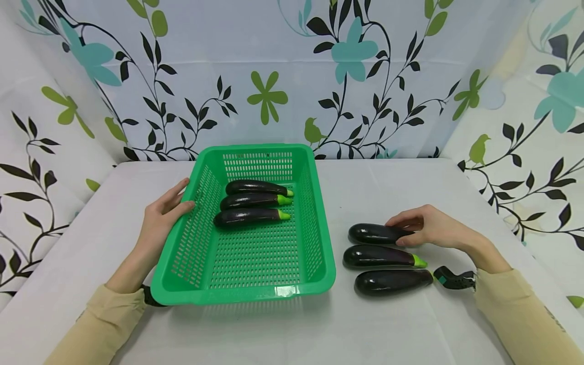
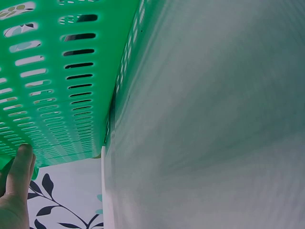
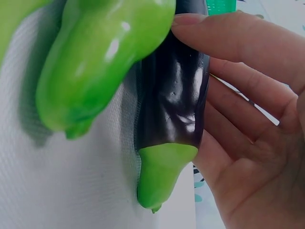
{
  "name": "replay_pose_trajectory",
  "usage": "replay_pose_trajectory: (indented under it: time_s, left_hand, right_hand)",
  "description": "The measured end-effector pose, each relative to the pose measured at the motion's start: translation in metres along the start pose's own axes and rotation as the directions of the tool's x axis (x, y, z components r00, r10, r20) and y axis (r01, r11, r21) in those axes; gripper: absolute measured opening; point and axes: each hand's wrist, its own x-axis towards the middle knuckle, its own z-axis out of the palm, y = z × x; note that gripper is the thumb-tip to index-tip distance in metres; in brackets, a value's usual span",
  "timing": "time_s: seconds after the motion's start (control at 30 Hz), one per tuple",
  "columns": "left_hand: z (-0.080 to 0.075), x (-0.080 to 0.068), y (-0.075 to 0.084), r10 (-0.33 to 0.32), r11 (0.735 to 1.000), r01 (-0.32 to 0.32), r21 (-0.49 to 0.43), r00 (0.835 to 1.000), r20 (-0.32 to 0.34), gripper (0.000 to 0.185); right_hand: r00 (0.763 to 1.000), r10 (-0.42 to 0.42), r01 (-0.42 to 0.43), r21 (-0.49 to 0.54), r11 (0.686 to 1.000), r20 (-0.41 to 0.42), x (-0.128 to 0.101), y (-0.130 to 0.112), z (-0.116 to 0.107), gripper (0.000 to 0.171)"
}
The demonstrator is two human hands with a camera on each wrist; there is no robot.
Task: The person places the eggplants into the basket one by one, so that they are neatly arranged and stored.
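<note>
Your left hand (image 1: 161, 215) rests against the left rim of the green slotted plastic basket (image 1: 315, 230) at centre frame, fingers straight and close together, thumb on the rim. The basket is rectangular with perforated walls and a glossy lip. Inside, in its upper half, lie three glossy dark purple aubergines with bright green stem caps (image 1: 252, 202), parallel, caps pointing right; the lower half of the basket floor is bare.

Your right hand (image 1: 431, 228), right of centre, curls its fingers round the topmost dark purple aubergine on the table (image 1: 374, 233), thumb across the skin near the green cap; the right wrist view shows the fingers loosely spread along its smooth side. Two more smooth aubergines (image 1: 388, 268) lie just below it, parallel and near one another. All sit on the white cloth-covered table (image 1: 388, 187), with open cloth between them and the basket's right wall.
</note>
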Motion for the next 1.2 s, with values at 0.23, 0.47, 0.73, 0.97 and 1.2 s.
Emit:
replay_pose_trajectory:
  time_s: [0.23,0.47,0.73,0.97,1.2]
  left_hand:
    - [-0.001,0.0,0.0,-0.002,1.0,0.002,-0.004,1.0,0.004,0.06]
    - [-0.001,0.001,-0.001,-0.002,1.0,0.002,-0.007,1.0,0.012,0.06]
    - [-0.002,0.0,-0.002,-0.002,1.0,0.002,0.003,1.0,0.006,0.059]
    - [-0.001,0.0,-0.001,0.005,1.0,-0.004,-0.005,1.0,0.004,0.06]
    - [-0.001,0.0,-0.001,0.01,1.0,-0.01,-0.005,1.0,0.006,0.061]
  right_hand:
    - [1.0,0.007,-0.007,-0.012,1.0,-0.003,-0.001,-0.002,-0.001,0.04]
    - [0.999,0.005,-0.006,-0.025,1.0,-0.045,-0.003,-0.004,-0.002,0.041]
    - [0.998,-0.012,0.01,-0.032,0.999,-0.062,-0.003,-0.007,-0.005,0.04]
    - [0.995,0.01,-0.016,-0.066,0.998,-0.103,-0.005,-0.014,-0.007,0.04]
    - [0.985,0.018,-0.025,-0.036,0.999,-0.174,-0.007,-0.027,-0.008,0.039]
